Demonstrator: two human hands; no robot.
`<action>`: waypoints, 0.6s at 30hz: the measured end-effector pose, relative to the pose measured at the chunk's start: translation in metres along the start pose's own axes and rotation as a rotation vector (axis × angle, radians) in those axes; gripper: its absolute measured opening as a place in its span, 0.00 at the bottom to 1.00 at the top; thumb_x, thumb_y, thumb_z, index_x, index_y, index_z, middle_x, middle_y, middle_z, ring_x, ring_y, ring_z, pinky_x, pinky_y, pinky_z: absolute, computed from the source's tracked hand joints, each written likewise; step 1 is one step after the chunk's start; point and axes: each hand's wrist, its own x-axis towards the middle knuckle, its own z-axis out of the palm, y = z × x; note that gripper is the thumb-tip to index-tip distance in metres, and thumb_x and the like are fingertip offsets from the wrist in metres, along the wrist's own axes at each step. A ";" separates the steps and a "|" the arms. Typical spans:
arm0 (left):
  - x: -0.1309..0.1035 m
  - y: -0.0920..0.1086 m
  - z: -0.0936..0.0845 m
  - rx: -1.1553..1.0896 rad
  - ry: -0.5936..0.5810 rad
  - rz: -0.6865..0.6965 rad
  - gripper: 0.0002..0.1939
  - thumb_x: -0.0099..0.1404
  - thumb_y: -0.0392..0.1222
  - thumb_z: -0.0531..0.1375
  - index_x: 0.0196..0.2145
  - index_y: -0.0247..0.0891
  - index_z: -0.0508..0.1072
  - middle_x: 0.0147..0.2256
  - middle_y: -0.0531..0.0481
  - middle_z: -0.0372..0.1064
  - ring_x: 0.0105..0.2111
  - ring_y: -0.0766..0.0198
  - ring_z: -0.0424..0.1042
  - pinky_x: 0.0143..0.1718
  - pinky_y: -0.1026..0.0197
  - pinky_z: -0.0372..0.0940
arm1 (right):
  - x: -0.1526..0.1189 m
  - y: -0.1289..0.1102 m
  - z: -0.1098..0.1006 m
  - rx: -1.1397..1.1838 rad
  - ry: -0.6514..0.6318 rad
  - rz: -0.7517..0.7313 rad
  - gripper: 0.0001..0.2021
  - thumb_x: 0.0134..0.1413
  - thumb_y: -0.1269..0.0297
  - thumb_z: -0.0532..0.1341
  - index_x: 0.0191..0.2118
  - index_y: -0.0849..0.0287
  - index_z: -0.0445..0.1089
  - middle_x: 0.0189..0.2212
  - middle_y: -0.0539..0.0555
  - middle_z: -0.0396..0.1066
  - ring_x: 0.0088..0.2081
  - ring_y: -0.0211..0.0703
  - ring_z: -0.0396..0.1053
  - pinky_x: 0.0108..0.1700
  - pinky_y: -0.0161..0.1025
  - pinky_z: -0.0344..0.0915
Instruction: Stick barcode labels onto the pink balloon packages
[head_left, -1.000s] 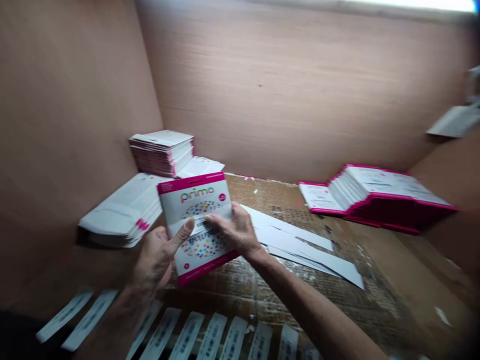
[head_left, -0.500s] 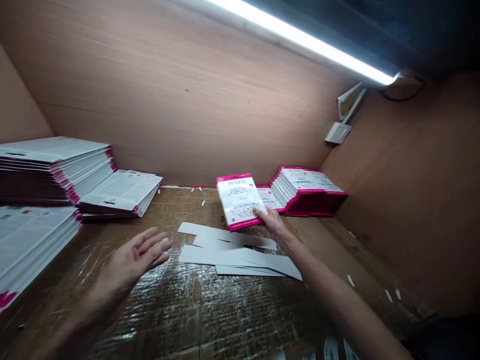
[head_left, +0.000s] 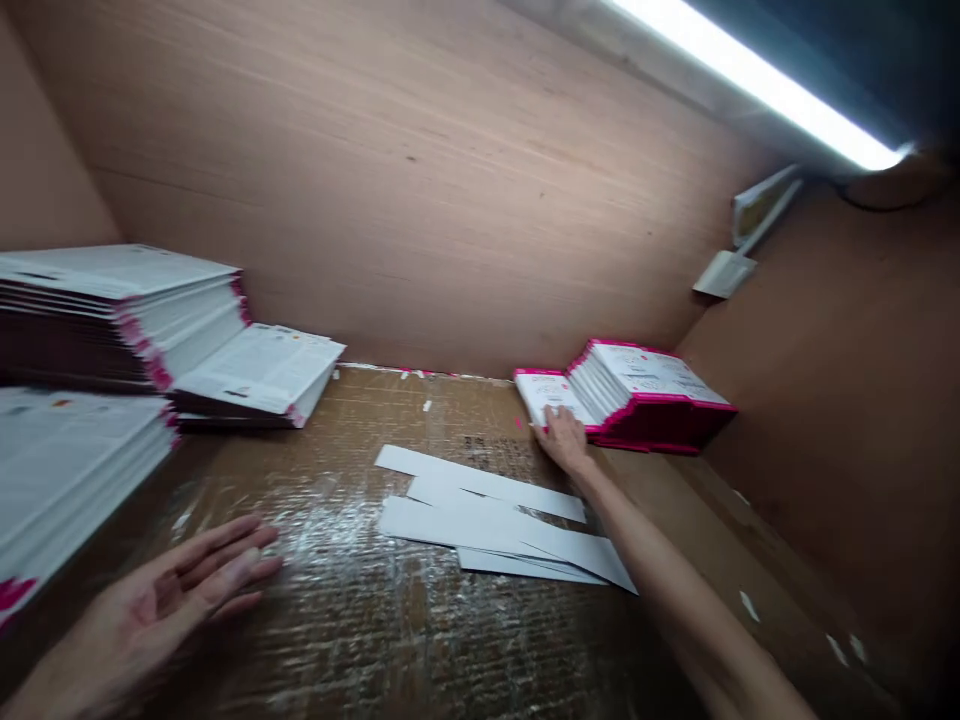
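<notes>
My left hand (head_left: 180, 590) hovers over the tape-covered cardboard surface (head_left: 337, 600) at the lower left, palm turned inward, fingers apart, holding nothing. At the right, my right hand (head_left: 564, 438) rests on the front edge of a pink-and-white package (head_left: 551, 392), which lies flat at the left end of a leaning row of like packages (head_left: 652, 372). Its fingers are spread over the package's top; the thumb is hard to make out. Between the hands lie several overlapping white card strips (head_left: 480, 518).
On the left stand tall stacks of white cards with pink edges (head_left: 202, 310), and a lower stack (head_left: 67, 450) nearer me. A wooden wall (head_left: 420, 200) closes off the back. A white switch box (head_left: 724, 273) hangs at the right corner.
The package in my right hand has been laid down by the row at the right, and that hand has moved back with it. My left hand has moved left and down. The view has shifted.
</notes>
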 end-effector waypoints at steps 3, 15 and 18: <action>-0.019 0.002 -0.032 -0.122 -0.084 -0.064 0.37 0.42 0.61 0.72 0.47 0.40 0.73 0.48 0.42 0.77 0.45 0.48 0.77 0.39 0.58 0.75 | 0.013 -0.019 -0.003 -0.015 -0.019 0.023 0.18 0.59 0.62 0.57 0.50 0.71 0.67 0.45 0.75 0.68 0.47 0.64 0.68 0.44 0.53 0.63; -0.034 -0.018 -0.075 -0.244 -0.019 -0.084 0.39 0.45 0.63 0.70 0.48 0.34 0.73 0.46 0.35 0.76 0.41 0.50 0.78 0.36 0.58 0.73 | 0.006 -0.391 -0.087 0.508 0.342 -0.894 0.32 0.61 0.49 0.57 0.62 0.69 0.56 0.61 0.72 0.56 0.59 0.56 0.59 0.58 0.47 0.55; -0.036 -0.024 -0.086 -0.249 -0.022 -0.096 0.37 0.47 0.62 0.69 0.48 0.35 0.73 0.47 0.35 0.76 0.43 0.49 0.77 0.39 0.57 0.73 | 0.008 -0.448 -0.128 0.529 0.394 -0.925 0.34 0.61 0.48 0.57 0.63 0.69 0.53 0.61 0.72 0.55 0.59 0.56 0.58 0.57 0.47 0.55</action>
